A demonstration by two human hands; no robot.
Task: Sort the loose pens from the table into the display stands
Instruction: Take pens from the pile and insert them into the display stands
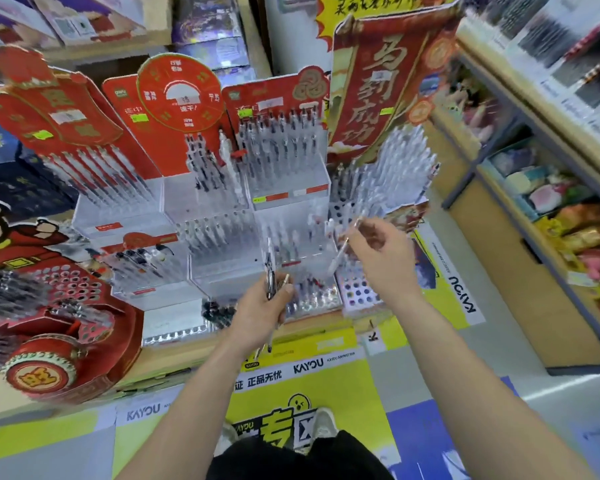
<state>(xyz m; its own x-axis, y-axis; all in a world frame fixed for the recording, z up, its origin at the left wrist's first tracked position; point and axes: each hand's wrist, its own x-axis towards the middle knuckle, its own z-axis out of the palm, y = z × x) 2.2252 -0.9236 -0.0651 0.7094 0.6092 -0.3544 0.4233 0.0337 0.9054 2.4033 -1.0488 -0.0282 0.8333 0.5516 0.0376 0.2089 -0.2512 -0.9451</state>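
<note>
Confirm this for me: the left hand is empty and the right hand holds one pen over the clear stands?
Not quite: in the head view the left hand grips a bunch of pens, not empty. The right hand does hold one pen over the clear stands.

Stationery shop, pen aisle, no question.
Clear acrylic display stands (pixel 222 216) stuffed with rows of pens (pixel 278 147) sit on a counter (pixel 181 355). Each one has a red cardboard header (pixel 177 109) with printed Chinese slogans and small yellow-green stickers (pixel 140 118). A shelving unit (pixel 534 109) on the right holds bins of colourful small goods, boxed stock (pixel 208 26) is stacked up behind, and KAYOU-branded promo graphics (pixel 354 403) cover the floor.
</note>
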